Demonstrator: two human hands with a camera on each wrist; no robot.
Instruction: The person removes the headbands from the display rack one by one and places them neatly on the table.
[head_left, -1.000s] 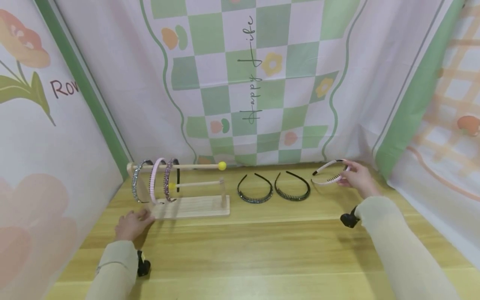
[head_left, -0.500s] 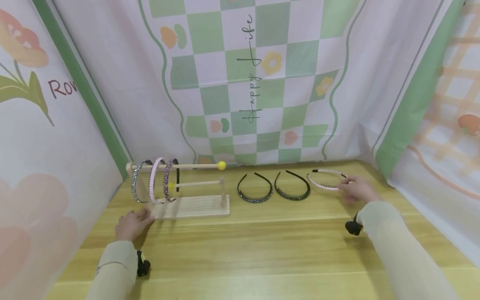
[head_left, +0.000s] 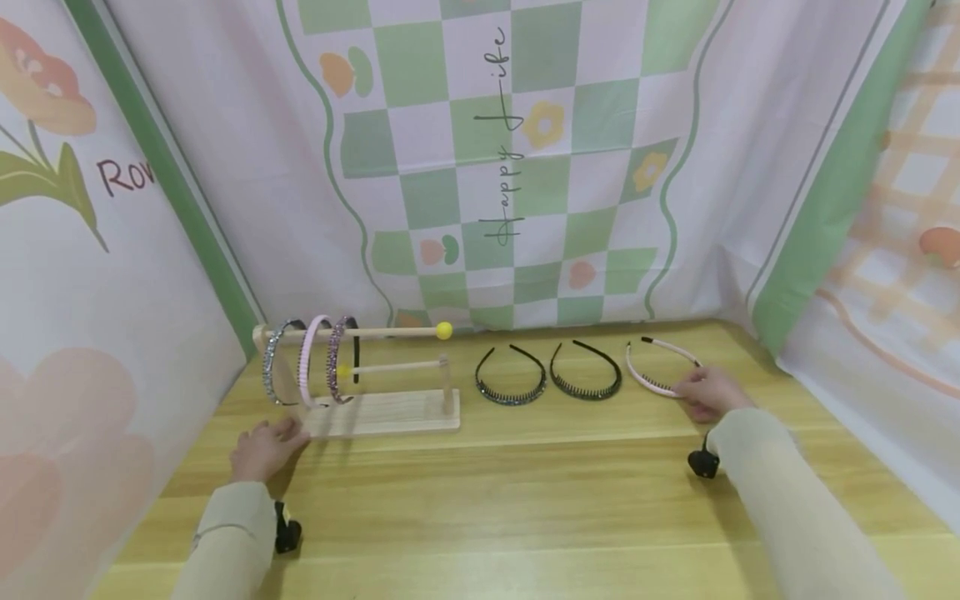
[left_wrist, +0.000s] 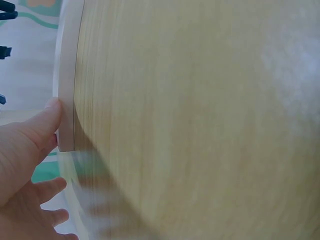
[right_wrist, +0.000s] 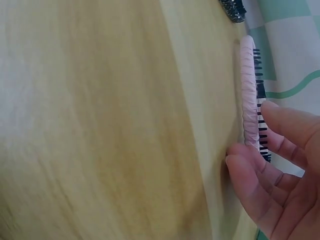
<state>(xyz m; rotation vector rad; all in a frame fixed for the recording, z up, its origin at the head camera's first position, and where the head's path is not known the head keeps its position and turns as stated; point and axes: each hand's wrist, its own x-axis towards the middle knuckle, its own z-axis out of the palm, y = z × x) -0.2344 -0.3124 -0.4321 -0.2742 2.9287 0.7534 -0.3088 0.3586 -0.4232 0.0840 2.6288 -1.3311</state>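
Observation:
At the left, my left hand point(head_left: 262, 452) holds the near left corner of a wooden headband stand point(head_left: 382, 417) between thumb and forefinger; the other fingers are spread in the left wrist view. Three headbands hang on the stand's upper rod: a silver glittery one point(head_left: 270, 367), a pink one point(head_left: 304, 367) and a purple glittery one point(head_left: 333, 362). My right hand point(head_left: 712, 392) pinches a pink wrapped headband point(right_wrist: 248, 95) with black inner teeth, thumb at the teeth and fingers at its outer side. That headband lies at the table's far right, its ends pointing away.
Two dark toothed headbands, a glittery one point(head_left: 512, 398) and a black one point(head_left: 588, 393), lie between the stand and the right hand. Yellow balls cap the rods, such as the upper ball point(head_left: 444, 331). A patterned curtain point(head_left: 517, 167) rises behind the wooden table point(head_left: 480, 508).
The pink headband in my right hand has come down from a tilted pose to lie flatter, its ends turned toward the back. My left hand has stayed still.

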